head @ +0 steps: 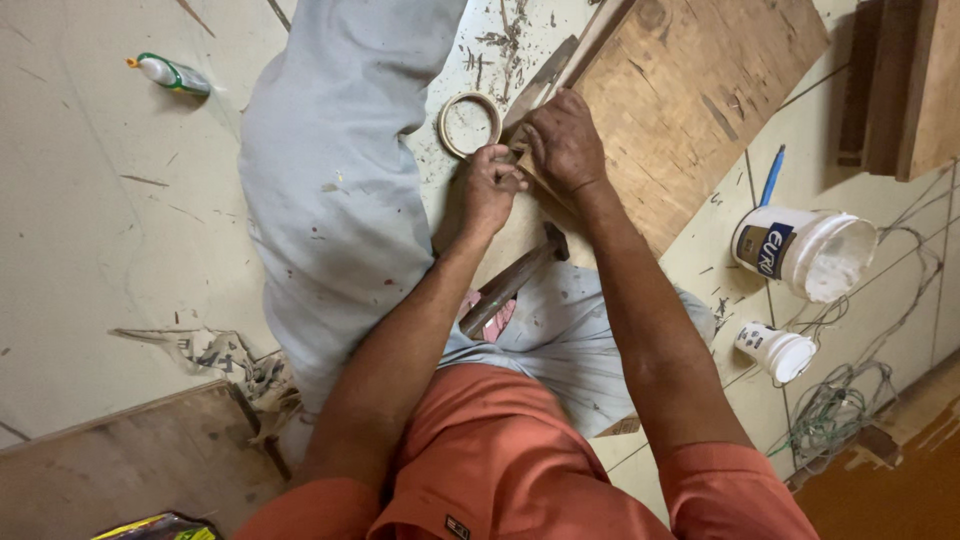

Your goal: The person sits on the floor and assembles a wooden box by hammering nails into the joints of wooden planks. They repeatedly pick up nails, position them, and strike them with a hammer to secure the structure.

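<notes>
Seated on the floor, grey trouser legs stretched out across the tiles. Both hands brought together at the near corner of a plywood board, which lies flat on the floor ahead and to the right.

Right hand curled over that corner, grip clenched on the board's edge and pressing it down. Left hand touching the same corner, fingertips drawn together as if pinching something small there. Cannot tell what, nor whether that grip truly holds anything.

Judged as fine edge work in hand: fingers working at the corner rather than a tool. Hammer resting untouched across the lap, head towards the hands. Ring of tape lying flat just beside the left hand. Flat metal blade lying along the board's edge, just beyond the right hand.

For a next move, likely needed: board kept pinned by the right hand, left fingertips kept exact at the corner, hammer and tape close enough to reach without shifting.

Further off: glue bottle on the floor to the left; white bucket and small white tub to the right.
</notes>
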The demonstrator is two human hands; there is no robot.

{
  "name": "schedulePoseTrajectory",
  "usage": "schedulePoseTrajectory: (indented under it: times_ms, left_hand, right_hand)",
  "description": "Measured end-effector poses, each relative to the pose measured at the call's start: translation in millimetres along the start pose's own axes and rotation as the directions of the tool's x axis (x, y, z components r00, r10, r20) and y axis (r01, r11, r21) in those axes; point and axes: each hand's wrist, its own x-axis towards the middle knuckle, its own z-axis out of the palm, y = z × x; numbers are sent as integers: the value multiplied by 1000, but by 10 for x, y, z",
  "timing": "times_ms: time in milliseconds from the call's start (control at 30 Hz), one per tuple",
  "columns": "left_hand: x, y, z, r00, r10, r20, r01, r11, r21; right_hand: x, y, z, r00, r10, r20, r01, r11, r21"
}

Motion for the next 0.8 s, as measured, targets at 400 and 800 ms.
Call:
schedulePoseTrajectory:
  times_ms: [400, 800]
  left_hand:
    - [-32, -86, -5, 999, -4, 36, 1, 998, 67]
    - [-16, 63, -22, 996, 88, -7, -62, 762, 644]
  right_hand:
    - [-85, 68, 57, 998, 53, -14, -53, 998, 30]
    - [-136, 153, 132, 997, 73, 4, -73, 997, 21]
